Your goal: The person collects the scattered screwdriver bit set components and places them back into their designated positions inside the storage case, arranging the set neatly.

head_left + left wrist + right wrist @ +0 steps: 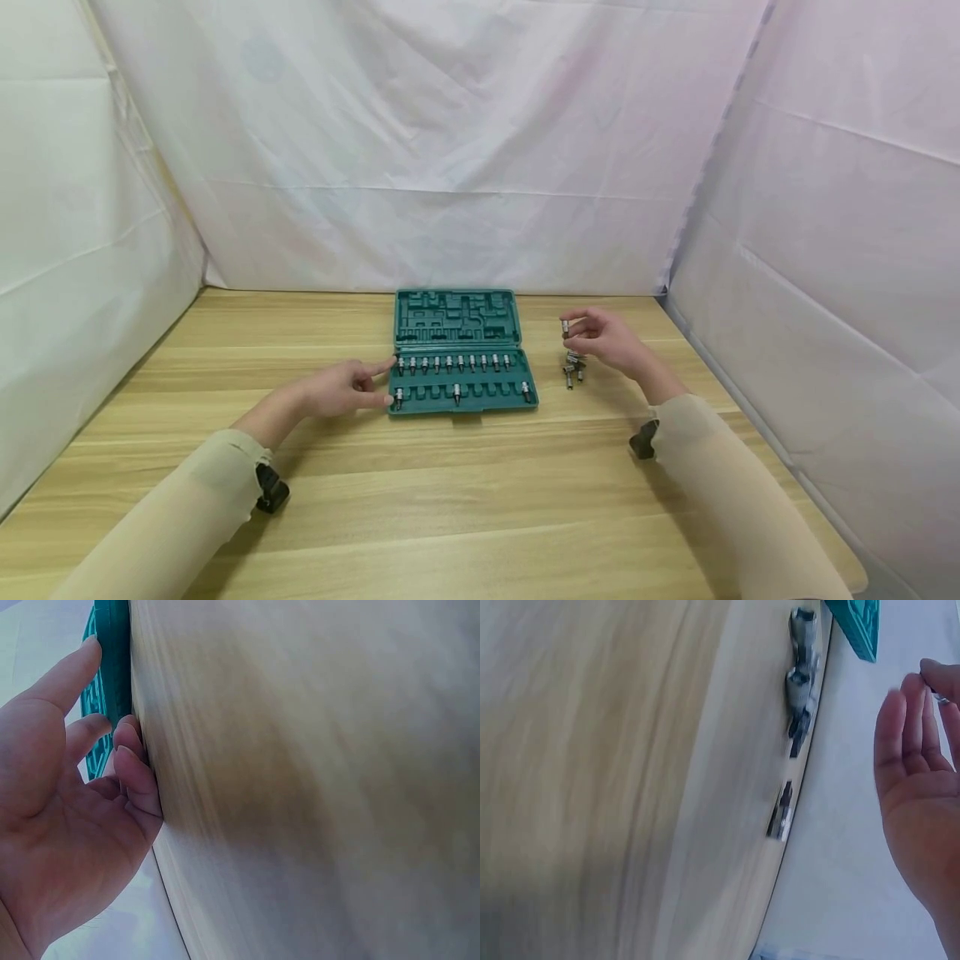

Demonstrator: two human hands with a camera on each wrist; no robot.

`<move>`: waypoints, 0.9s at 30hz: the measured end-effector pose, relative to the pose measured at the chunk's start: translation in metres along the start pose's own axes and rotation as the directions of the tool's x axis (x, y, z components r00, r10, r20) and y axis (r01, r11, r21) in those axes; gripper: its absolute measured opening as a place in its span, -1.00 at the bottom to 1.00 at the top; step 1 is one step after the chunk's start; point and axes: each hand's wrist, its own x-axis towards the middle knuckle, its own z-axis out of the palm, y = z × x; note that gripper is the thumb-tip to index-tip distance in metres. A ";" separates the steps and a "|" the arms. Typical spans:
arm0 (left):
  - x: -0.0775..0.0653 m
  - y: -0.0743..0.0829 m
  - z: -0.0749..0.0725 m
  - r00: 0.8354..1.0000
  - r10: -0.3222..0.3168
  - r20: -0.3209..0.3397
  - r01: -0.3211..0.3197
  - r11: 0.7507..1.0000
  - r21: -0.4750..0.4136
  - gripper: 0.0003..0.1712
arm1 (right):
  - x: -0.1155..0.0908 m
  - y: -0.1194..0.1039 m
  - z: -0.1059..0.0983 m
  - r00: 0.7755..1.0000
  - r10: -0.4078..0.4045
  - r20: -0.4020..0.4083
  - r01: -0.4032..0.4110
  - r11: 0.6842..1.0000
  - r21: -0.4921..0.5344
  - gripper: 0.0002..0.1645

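Observation:
A green plastic case (pixel 480 402) lies unfolded on the wooden table, its moulded lid (pixel 457 317) at the back. Several silver bit sockets (pixel 449 362) stand along its upper row, with 3 more spread over the lower row. My left hand (pixel 335 390) rests at the case's left edge, thumb and index finger stretched apart and touching it. To the right of the case, my right hand (pixel 603 340) pinches one bit socket (pixel 565 327) between thumb and fingers, above the table. Below that hand lies a small pile of loose bit sockets (pixel 799 682).
White cloth hangs behind the table (pixel 337 500) and along both sides. A black strap device (pixel 272 489) sits on the left wrist and another wrist device (pixel 643 439) on the right. The table's right edge runs beside the right forearm.

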 end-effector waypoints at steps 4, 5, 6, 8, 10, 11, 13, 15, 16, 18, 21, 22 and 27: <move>0.000 0.000 0.000 1.000 0.004 0.003 -0.004 1.000 -0.003 -0.01 | 0.006 -0.004 0.009 1.000 -0.013 0.015 0.014 0.997 -0.075 -0.43; 0.000 0.000 0.000 1.000 0.004 0.003 -0.004 1.000 -0.003 -0.01 | 0.008 -0.006 0.011 1.000 -0.014 0.022 0.016 0.996 -0.089 -0.43; 0.000 0.000 0.000 1.000 0.004 0.002 -0.004 1.000 -0.001 -0.01 | 0.009 -0.007 0.014 1.000 -0.013 0.028 0.016 0.995 -0.100 -0.43; 0.000 -0.001 0.000 1.000 0.005 -0.001 -0.005 1.000 0.006 -0.01 | 0.013 -0.010 0.019 0.999 -0.012 0.044 0.018 0.992 -0.122 -0.41; 0.000 -0.001 0.000 1.000 0.003 -0.004 -0.003 1.000 0.016 -0.01 | 0.016 -0.012 0.025 0.998 -0.014 0.061 0.023 0.990 -0.141 -0.40; 0.000 -0.001 0.000 1.000 0.003 -0.006 -0.002 1.000 0.022 -0.01 | 0.018 -0.013 0.028 0.997 -0.016 0.073 0.027 0.988 -0.152 -0.40; 0.001 -0.001 0.000 1.000 0.000 -0.009 0.000 1.000 0.027 0.00 | 0.021 -0.015 0.033 0.995 -0.019 0.099 0.035 0.986 -0.163 -0.41; 0.001 -0.001 0.000 1.000 -0.003 -0.011 0.003 1.000 0.030 0.00 | 0.024 -0.016 0.039 0.992 -0.023 0.128 0.045 0.984 -0.172 -0.45; 0.001 -0.002 0.000 1.000 -0.004 -0.012 0.004 1.000 0.031 0.00 | 0.025 -0.016 0.041 0.990 -0.025 0.142 0.050 0.982 -0.180 -0.47; 0.001 -0.002 0.000 1.000 -0.004 -0.014 0.005 1.000 0.031 0.00 | 0.026 -0.017 0.046 0.985 -0.023 0.169 0.057 0.978 -0.200 -0.52; 0.002 -0.003 0.000 1.000 -0.001 -0.014 0.002 1.000 0.030 0.00 | 0.028 -0.017 0.050 0.980 -0.008 0.197 0.056 0.969 -0.241 -0.54; 0.002 -0.003 0.000 1.000 -0.001 -0.015 0.001 1.000 0.028 0.00 | 0.029 -0.017 0.052 0.979 -0.001 0.205 0.054 0.966 -0.254 -0.54; 0.002 -0.004 0.001 1.000 0.000 -0.016 0.001 1.000 0.031 0.00 | 0.030 -0.019 0.056 0.970 0.020 0.241 0.051 0.958 -0.284 -0.49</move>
